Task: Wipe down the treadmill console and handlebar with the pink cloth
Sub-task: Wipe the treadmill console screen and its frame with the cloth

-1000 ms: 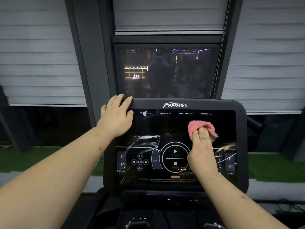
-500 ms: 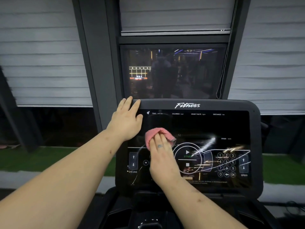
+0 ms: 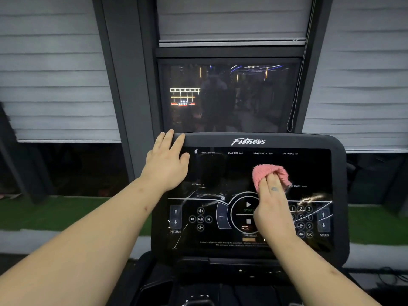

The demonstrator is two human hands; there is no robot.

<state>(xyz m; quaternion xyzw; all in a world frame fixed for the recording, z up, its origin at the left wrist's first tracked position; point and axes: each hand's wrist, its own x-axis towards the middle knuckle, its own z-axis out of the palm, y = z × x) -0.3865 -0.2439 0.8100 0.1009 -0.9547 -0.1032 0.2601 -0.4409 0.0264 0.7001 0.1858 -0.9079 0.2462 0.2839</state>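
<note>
Console (image 3: 309, 142), one black treadmill panel marked Fitness, lies under both grips. Left grip (image 3: 166, 165) rests flat and released on its upper left corner, fingers straight over the top edge, holding nothing. Right grip (image 3: 272, 208) presses the one pink cloth (image 3: 268, 171) against the screen with straight fingers. The cloth bunches under and just beyond its fingertips, above the start button (image 3: 248, 205).
</note>
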